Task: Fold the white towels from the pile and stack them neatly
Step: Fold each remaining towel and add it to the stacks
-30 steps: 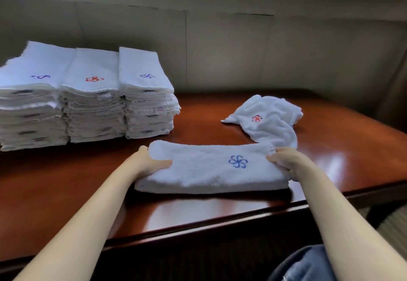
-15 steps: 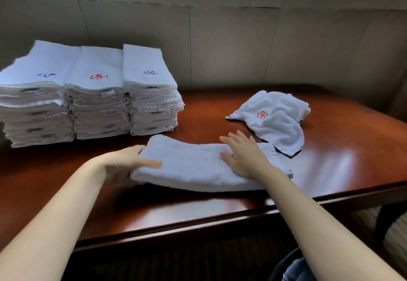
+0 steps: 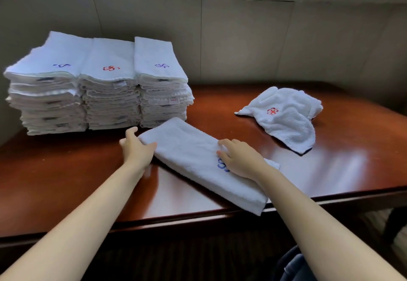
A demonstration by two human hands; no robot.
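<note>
Folded white terry towel [image 3: 198,161] lies diagonally, far end toward the stacks; left hand [image 3: 136,148] grips that end, right hand [image 3: 240,159] presses flat mid-length

A folded white towel [image 3: 198,159] is lying slanted on the table, its far end near the stacks and its near end sticking a little over the table's front edge. A blue flower mark is showing on top, partly hidden. Three tall stacks [image 3: 99,87] of folded white towels are standing side by side at the back left, with blue, red and blue marks on top. A loose towel [image 3: 286,117] with a red mark is lying crumpled, well apart to the right.
</note>
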